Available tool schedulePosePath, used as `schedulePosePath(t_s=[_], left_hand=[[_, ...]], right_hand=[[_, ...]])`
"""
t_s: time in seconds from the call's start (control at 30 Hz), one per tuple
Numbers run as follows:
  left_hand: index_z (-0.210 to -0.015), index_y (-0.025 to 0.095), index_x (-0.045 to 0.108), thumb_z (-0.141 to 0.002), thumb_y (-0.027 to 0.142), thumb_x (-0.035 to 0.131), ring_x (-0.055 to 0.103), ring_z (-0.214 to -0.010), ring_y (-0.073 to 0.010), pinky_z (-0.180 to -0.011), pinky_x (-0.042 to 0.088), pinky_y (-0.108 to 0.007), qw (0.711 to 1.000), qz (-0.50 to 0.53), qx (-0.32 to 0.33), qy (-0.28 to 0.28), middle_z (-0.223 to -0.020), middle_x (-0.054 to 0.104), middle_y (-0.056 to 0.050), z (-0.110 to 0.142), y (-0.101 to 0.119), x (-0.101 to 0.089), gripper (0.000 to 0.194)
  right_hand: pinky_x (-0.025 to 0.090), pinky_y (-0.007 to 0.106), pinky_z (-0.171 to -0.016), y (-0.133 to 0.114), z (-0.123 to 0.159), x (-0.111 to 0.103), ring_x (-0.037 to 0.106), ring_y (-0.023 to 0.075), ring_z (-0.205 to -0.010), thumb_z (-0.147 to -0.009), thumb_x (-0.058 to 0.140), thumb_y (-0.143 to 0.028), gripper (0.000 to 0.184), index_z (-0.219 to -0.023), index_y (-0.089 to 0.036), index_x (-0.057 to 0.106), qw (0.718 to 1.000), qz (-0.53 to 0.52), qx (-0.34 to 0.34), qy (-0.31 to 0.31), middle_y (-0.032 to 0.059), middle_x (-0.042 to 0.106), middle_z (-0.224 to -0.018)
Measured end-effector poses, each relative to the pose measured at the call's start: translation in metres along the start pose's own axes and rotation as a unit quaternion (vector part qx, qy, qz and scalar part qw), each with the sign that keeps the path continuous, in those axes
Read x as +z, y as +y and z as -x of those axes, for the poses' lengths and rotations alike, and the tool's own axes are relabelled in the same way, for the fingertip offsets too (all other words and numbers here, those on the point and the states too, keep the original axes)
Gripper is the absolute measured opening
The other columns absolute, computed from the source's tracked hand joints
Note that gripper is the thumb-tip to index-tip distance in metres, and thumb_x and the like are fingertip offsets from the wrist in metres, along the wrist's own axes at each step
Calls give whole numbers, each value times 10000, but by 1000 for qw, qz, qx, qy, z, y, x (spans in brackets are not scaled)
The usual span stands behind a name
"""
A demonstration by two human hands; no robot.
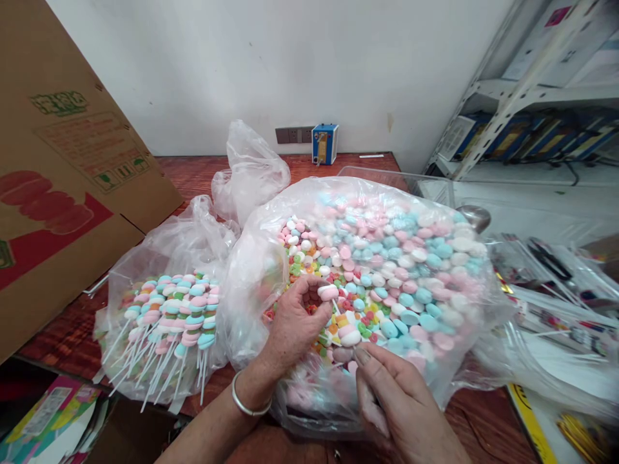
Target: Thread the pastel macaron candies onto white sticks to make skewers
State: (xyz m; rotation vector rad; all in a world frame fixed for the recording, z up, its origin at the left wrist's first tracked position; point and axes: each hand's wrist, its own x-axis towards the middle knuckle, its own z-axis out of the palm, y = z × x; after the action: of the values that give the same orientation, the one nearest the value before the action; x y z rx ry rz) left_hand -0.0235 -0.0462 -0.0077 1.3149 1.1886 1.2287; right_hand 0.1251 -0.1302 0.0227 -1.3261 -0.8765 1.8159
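Note:
My left hand pinches a pink-and-white marshmallow between thumb and forefinger. A thin white stick shows just below that marshmallow. Lower down, yellow-orange gummies and another pink-and-white marshmallow appear lined up with it. My right hand is closed at the lower end of this row, its thumb and fingertips pressed together by the stick; its grip is partly hidden. Both hands are over a large clear plastic bag of loose pink, white and blue marshmallows and small coloured gummy rings.
Left of it, another clear bag holds several finished-looking candy skewers with white sticks. A cardboard box stands far left. A blue-and-white device sits by the wall. Plastic packets lie at right, below a metal shelf.

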Motion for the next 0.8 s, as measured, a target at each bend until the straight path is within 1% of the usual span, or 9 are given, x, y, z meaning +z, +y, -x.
schedulePosePath(t_s=[0.2,0.4,0.6,0.73,0.8], left_hand=[[-975,190,673,-801,118,623,648,-816,-136,-777,515,-244,1000,-23,6,-19,-899,701,-15,0,-1,-1,195],[-993,196,688,-818,113,611,632,-842,-146,-767,504,-242,997,-44,41,-39,-927,701,-28,2,-1,-3,209],[-1018,202,693,-823,120,623,629,-821,-142,-735,500,-234,997,-29,47,-62,-931,702,-32,3,-4,-4,222],[-1021,206,709,-804,106,639,651,-862,-163,-795,520,-266,992,-64,63,-83,-958,715,-42,4,-4,-6,249],[-1028,213,714,-816,110,630,660,-886,-174,-830,530,-289,991,-70,73,-91,-981,714,-51,6,-5,-6,251]], right_hand=[[178,185,-371,1,-3,6,202,60,-376,-884,554,-680,494,-897,-188,597,1000,-6,-9,-10,-124,310,-423],[208,177,-363,0,-5,7,213,51,-366,-870,567,-687,494,-748,-211,520,1000,-21,-8,5,-120,321,-420],[179,180,-367,-1,-8,8,201,55,-370,-880,569,-673,478,-848,-197,566,999,-24,-27,0,-128,308,-424],[164,193,-371,1,-16,7,157,64,-387,-908,543,-650,446,-905,-204,570,999,-10,-46,-7,-133,276,-457],[169,204,-386,6,-24,4,171,73,-406,-925,525,-640,436,-920,-207,575,997,22,-80,1,-124,278,-482]])
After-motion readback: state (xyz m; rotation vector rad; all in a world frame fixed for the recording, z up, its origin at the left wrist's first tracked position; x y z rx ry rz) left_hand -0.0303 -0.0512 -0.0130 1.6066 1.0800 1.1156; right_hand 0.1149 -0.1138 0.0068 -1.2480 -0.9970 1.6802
